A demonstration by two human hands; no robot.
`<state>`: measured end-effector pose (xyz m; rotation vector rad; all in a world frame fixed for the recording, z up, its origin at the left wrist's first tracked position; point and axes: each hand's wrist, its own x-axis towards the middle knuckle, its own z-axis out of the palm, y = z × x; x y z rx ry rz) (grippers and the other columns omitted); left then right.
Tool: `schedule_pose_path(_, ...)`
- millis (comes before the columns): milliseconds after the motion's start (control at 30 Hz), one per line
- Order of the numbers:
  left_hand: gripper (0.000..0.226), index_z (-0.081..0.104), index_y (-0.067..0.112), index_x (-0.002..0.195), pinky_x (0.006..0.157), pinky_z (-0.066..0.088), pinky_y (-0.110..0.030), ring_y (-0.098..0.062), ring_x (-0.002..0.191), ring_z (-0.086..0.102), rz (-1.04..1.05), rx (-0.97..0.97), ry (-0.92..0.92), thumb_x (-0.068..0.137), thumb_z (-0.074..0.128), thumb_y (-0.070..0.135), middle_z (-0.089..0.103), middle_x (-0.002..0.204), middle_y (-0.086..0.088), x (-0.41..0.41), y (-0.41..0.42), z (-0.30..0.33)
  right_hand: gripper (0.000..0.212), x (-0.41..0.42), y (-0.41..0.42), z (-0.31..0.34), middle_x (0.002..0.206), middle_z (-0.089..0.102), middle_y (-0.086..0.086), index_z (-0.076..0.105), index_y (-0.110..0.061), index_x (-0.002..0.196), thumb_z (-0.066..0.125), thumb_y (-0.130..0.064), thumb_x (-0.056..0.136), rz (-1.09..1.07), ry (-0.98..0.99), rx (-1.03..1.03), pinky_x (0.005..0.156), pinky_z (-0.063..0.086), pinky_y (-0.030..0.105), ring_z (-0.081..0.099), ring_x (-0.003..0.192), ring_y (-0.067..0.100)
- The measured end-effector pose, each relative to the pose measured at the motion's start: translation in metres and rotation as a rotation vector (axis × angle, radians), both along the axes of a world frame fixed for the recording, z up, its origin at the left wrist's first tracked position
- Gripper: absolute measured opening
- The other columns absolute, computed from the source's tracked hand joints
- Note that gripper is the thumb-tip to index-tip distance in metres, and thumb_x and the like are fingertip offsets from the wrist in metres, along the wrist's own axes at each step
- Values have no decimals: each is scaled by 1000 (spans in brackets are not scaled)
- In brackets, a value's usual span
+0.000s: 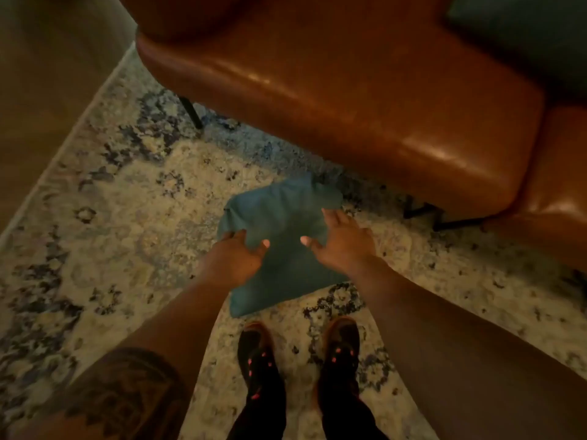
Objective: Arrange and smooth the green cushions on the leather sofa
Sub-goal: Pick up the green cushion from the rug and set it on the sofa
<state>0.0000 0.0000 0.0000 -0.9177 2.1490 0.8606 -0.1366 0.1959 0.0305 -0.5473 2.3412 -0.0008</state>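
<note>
— Where's the green cushion [279, 246]?

— On the patterned rug [127, 223], just in front of the leather sofa [349, 90], by the person's shoes [257, 347].

— And the hands?

— The left hand [238, 255] pinches its left edge, thumb on top. The right hand [343, 239] lies spread over the right side; the blur hides whether it's touching.

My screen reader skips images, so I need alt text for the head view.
Both hands reach down to a green cushion over a patterned rug: the left hand grips its left edge, the right hand is spread on it. A brown leather sofa stands beyond, holding another green cushion.
</note>
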Motion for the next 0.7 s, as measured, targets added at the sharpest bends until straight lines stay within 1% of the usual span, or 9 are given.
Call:
schedule_pose_path(67,107,25,27,159,112,41,-59,-42,145,40,17,-12,-26,75,28,94,26,167,-10,-3,1,-24,104,-7,-1,-28,176,1,1,-2,-28,168,38,-86,91,-10,-34,21,120,24,64,14,160,29)
schedule_pose_path(133,97,18,26,162,114,37,-60,-43,149,32,-14,-41,-25,87,37,85,17,170,-7,-3,4,-48,115,-12,0,-57,176,-10,3,-14,-31,166,42,-91,85,-36,-76,45,120,19,70,5,162,31)
schedule_pose_path(200,95,10,25,164,119,31,-60,-42,154,20,1,-40,10,91,41,80,7,172,-5,-4,10,-71,127,-14,-2,-84,174,-23,2,-24,-37,162,48,-96,75,-52,-101,62,119,15,74,-5,162,34)
schedule_pose_path(333,109,-10,30,164,125,15,-60,-39,158,-5,44,-10,48,86,45,83,-16,173,-3,-3,23,-116,148,-11,1,-136,161,-48,-10,-39,-47,151,66,-96,59,-93,-122,31,116,14,80,-20,159,35)
schedule_pose_path(400,117,-16,33,162,126,12,-60,-37,158,-12,68,12,75,80,50,85,-22,171,0,-1,28,-138,151,-7,1,-159,156,-53,-14,-40,-50,150,72,-92,58,-132,-115,2,117,14,81,-23,158,35)
schedule_pose_path(467,125,-19,34,161,126,10,-59,-36,157,-16,92,22,130,77,60,82,-25,170,2,1,30,-153,149,-7,-3,-174,158,-50,-15,-37,-51,151,73,-91,59,-153,-108,-33,116,15,81,-21,158,36)
schedule_pose_path(533,125,-16,32,163,125,12,-57,-36,157,-14,138,-9,214,79,67,74,-22,171,1,1,32,-162,145,-10,-5,-183,165,-40,-13,-29,-50,156,73,-90,60,-166,-91,-74,116,20,79,-14,159,38)
schedule_pose_path(633,115,-11,31,164,125,16,-54,-35,159,-8,177,-71,250,86,66,66,-17,172,0,-5,38,-168,136,-13,-6,-184,172,-17,-9,-15,-49,161,70,-91,63,-151,-23,-91,113,30,73,4,156,38)
schedule_pose_path(700,105,-6,30,165,126,22,-53,-34,159,1,157,-83,241,91,62,62,-10,173,-1,-9,37,-166,128,-11,-7,-183,172,2,-4,-1,-48,163,69,-90,65,-164,17,-110,111,33,69,15,152,37)
